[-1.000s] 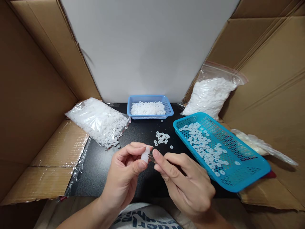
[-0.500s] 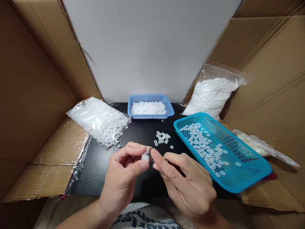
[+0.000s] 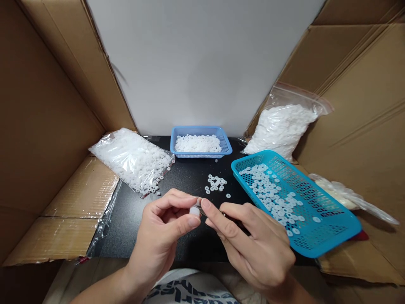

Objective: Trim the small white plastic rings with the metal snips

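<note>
My left hand (image 3: 161, 228) pinches a small white plastic piece (image 3: 194, 210) between thumb and index finger. Closed around a slim tool (image 3: 200, 208), my right hand (image 3: 249, 240) meets it from the right, and the right index fingertip lies against the piece's upper side. Only a thin shiny metal part and some dark handle show, so I cannot tell the tool's exact kind. Just beyond the hands, a small pile of white plastic rings (image 3: 215, 183) lies on the black tabletop (image 3: 186, 173), with one loose ring (image 3: 228, 196) beside it.
A turquoise basket (image 3: 329, 230) with many white rings stands at the right. Farther back is a blue basket (image 3: 201, 155) full of small white pieces. A bag of rings (image 3: 129, 158) lies open at left; a zip bag (image 3: 281, 126) leans against the right cardboard wall (image 3: 357, 105).
My right hand has shifted slightly right and down, and the white piece has tipped a little between my fingers. The grip of both hands is the same.
</note>
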`<state>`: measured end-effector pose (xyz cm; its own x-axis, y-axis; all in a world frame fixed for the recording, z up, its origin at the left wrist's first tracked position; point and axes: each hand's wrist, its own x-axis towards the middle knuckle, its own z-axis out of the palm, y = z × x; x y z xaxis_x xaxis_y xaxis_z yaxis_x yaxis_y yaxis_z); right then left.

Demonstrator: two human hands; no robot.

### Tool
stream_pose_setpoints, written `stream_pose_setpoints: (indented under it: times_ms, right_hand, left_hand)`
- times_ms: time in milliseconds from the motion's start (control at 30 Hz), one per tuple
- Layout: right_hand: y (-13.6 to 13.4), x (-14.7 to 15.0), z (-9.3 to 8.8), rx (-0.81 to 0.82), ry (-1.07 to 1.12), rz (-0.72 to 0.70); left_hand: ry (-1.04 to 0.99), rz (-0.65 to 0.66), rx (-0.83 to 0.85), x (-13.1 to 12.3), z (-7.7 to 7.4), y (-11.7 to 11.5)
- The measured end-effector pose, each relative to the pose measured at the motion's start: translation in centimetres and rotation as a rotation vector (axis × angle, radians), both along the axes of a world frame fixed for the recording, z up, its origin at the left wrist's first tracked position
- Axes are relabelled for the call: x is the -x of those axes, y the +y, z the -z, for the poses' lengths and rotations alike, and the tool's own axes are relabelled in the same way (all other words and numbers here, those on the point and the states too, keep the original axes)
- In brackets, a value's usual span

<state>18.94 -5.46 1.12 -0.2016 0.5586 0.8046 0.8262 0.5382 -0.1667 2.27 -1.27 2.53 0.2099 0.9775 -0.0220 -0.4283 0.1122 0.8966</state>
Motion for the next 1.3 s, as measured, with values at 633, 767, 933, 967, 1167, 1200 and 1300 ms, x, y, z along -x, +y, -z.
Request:
stream_pose_setpoints:
  times_ms: [633, 767, 933, 967, 1167, 1200, 1300]
  right_hand:
    - [-0.16, -0.78, -0.49, 0.001, -0.067, -0.021]
    - [-0.15, -0.87, -0.67, 0.030, -0.071, -0.027]
    - [-0.22, -1.04, -0.54, 0.032, -0.077, -0.031]
    - [-0.25, -1.05, -0.48, 0.029, -0.081, -0.026]
    - [-0.37, -1.02, -0.30, -0.007, -0.123, 0.003]
    - [-0.37, -1.01, -0.31, -0.008, -0.130, 0.002]
    - [-0.36, -1.05, -0.36, -0.005, -0.140, -0.002]
  left_hand:
    - [0.114, 0.090, -0.052, 0.84, -0.55, 0.24]
    - [0.113, 0.103, -0.046, 0.92, -0.45, 0.38]
    - [0.081, 0.112, 0.019, 0.77, -0.64, 0.34]
    - [0.071, 0.112, 0.033, 0.73, -0.71, 0.32]
    - [0.067, 0.092, 0.043, 0.67, -0.82, 0.32]
    - [0.075, 0.086, 0.039, 0.67, -0.80, 0.33]
    - [0.093, 0.079, 0.029, 0.68, -0.78, 0.38]
